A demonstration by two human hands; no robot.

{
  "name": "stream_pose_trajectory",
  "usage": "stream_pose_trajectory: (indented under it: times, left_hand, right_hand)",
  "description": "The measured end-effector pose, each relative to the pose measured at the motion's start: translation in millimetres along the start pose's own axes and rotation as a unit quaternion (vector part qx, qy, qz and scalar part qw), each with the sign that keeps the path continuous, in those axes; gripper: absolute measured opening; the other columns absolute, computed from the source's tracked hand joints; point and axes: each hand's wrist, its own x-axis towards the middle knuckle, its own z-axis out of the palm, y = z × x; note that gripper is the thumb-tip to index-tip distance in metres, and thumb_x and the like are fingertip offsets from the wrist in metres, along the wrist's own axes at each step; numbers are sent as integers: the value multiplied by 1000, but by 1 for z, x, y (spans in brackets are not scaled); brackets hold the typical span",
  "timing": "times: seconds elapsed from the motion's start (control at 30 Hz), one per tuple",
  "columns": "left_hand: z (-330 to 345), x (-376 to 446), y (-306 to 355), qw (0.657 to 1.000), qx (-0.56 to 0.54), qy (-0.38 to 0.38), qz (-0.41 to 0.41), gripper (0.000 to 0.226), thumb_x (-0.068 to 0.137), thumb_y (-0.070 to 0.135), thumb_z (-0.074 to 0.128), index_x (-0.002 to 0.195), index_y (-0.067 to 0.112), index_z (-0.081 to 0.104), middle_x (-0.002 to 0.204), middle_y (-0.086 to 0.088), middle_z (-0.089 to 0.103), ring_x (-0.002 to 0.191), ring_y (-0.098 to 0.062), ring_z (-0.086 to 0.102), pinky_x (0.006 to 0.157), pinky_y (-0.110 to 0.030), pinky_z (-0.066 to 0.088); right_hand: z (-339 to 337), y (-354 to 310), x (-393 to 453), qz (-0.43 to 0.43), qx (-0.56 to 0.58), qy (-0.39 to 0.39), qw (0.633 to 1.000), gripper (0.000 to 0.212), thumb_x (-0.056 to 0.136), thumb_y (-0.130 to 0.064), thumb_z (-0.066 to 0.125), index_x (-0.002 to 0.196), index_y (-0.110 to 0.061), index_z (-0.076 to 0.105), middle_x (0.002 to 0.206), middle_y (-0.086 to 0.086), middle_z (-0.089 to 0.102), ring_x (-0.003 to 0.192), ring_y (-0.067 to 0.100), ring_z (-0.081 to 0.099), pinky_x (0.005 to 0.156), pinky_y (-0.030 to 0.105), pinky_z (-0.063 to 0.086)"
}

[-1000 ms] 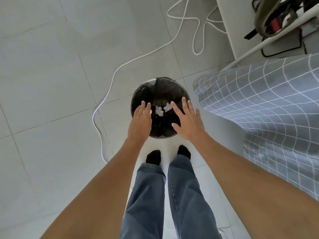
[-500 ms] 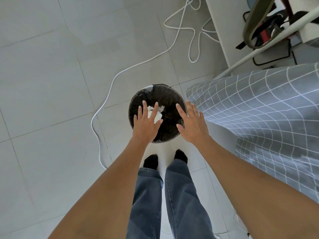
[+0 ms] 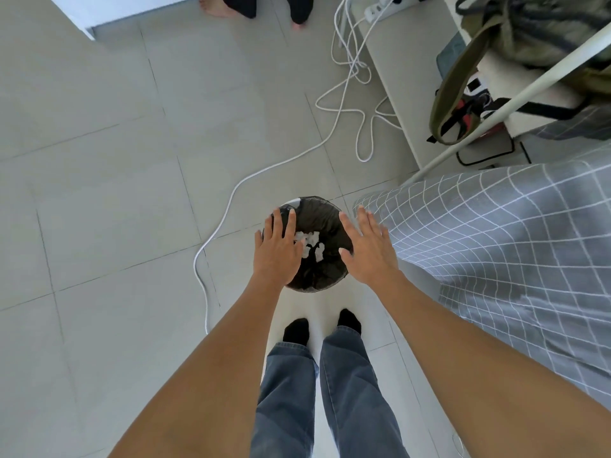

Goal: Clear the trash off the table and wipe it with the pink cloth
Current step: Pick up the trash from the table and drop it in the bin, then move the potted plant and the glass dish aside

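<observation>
A round bin lined with a black bag (image 3: 322, 272) stands on the tiled floor in front of my feet. Crumpled white paper trash (image 3: 310, 245) lies inside it. My left hand (image 3: 277, 251) hovers over the bin's left side, palm down, fingers spread, holding nothing. My right hand (image 3: 368, 251) hovers over the bin's right edge, also flat and empty. The table and the pink cloth are not in view.
A grey checked cloth (image 3: 496, 246) drapes over a surface at the right. A white cable (image 3: 231, 200) snakes across the floor left of the bin. A white rack leg (image 3: 509, 104) and an olive bag (image 3: 529, 24) sit upper right. Another person's feet (image 3: 297, 8) stand at top.
The view has tilted up, showing more floor and another person's feet. Both hands stay open over the bin, spread a little further apart.
</observation>
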Motion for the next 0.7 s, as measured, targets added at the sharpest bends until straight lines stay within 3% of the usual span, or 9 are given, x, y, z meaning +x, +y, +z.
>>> stream_pose_trajectory:
  times: [0.47, 0.7]
  left_hand:
    - [-187, -67, 34, 995, 41, 49, 70, 58, 104, 36, 21, 153, 12, 3, 161, -13, -5, 148, -27, 3, 118, -46, 12]
    - [-266, -91, 78, 983, 101, 59, 140, 57, 104, 37, 19, 153, 12, 8, 161, -13, -2, 148, -29, 6, 118, -47, 13]
  right_hand:
    - [-171, -17, -91, 69, 5, 102, 992, 68, 99, -34, 42, 154, -21, 3, 161, 12, -5, 148, 28, -5, 120, 46, 6]
    - [-219, -3, -159, 123, 40, 149, 980, 65, 100, -34, 41, 154, -21, 7, 161, 14, 2, 148, 29, -2, 120, 47, 7]
